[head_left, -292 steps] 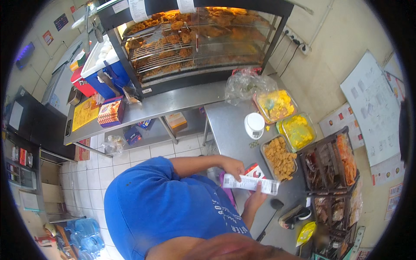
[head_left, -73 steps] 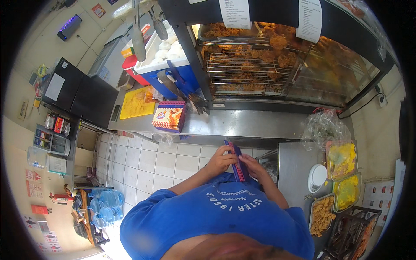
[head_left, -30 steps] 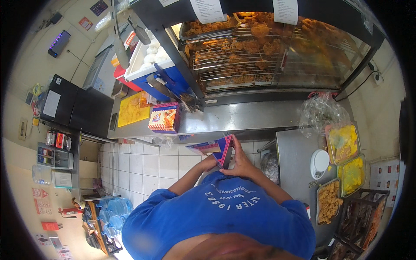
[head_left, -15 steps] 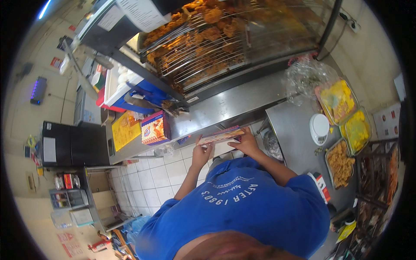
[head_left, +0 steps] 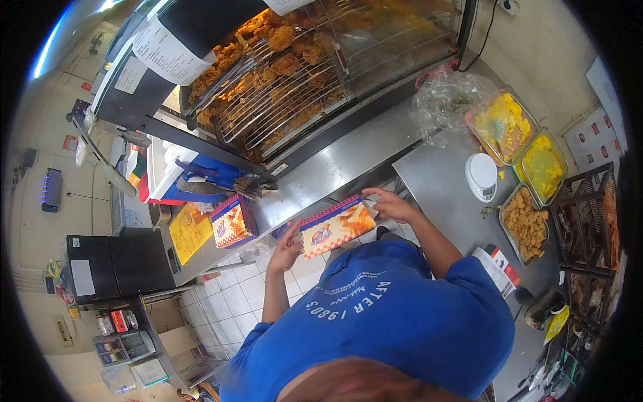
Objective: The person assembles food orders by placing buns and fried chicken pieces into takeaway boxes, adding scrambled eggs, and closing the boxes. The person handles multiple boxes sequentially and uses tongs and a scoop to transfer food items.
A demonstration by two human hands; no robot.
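Observation:
A printed cardboard food box (head_left: pixel 337 226), cream and orange with a purple edge, is held up in front of my blue shirt, and its broad face shows. At its left end my left hand (head_left: pixel 287 249) grips the edge, index finger stretched along it. My right hand (head_left: pixel 395 206) holds the opposite end between thumb and fingers. The fingers behind the box are hidden. Similar boxes (head_left: pixel 232 224) stand together on the counter, left of my left hand.
Beyond the box runs a steel counter (head_left: pixel 328 164) under a glass cabinet of fried chicken (head_left: pixel 284 63). On the right-hand steel table (head_left: pixel 445 181) are a white scale (head_left: pixel 479 171), trays of yellow food (head_left: pixel 544 167) and a tray of fried pieces (head_left: pixel 524 224). A yellow board (head_left: pixel 189 236) lies left.
The box, seen nearly edge-on before, has tipped so its printed face shows. My hands have spread further apart at its ends. The whole view has shifted and turned slightly.

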